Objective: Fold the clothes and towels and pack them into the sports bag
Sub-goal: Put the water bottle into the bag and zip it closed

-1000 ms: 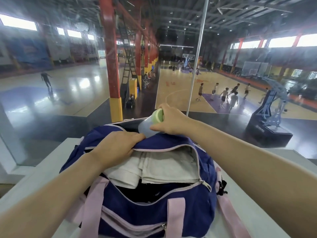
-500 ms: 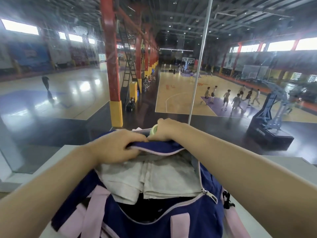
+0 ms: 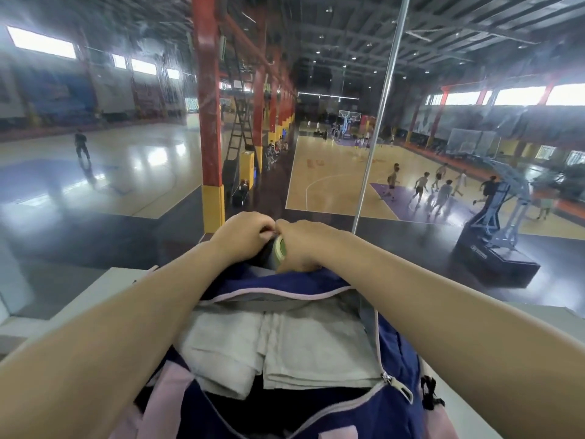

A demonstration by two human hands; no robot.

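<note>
Navy fabric w/ pale pink trim: the sports bag [image 3: 364, 416] sits on the white surface [image 3: 519, 369] right in front of me, main zip open. Inside, two folded light grey towels [image 3: 285, 346] lie side by side, touching, filling most of the opening; a dark item shows below them but I can't tell what it is. The zip pull [image 3: 385, 377] hangs at the right end of the opening, and pink straps [image 3: 167, 384] run down the near side.

Head view, hands: both are at the far edge of the bag, knuckles nearly touching. My right hand [image 3: 302, 245] has its grip curled round a bottle w/ a green cap [image 3: 280, 248], which lies tilted, cap toward me, body mostly hidden behind the bag's far flap. My left hand [image 3: 243, 237] is curled too, fingertips pinched at sth small just by the bottle top; can't tell exactly what it holds, maybe bag edge or zip, so its grip is narrow but its contents are unclear.

Beyond the surface there's a glass pane w/ a thin metal pole [image 3: 380, 122]. Below is a gym hall: red and yellow pillar [image 3: 209, 122], basketball court w/ players [image 3: 421, 188], a hoop stand [image 3: 500, 223] to the right.
</note>
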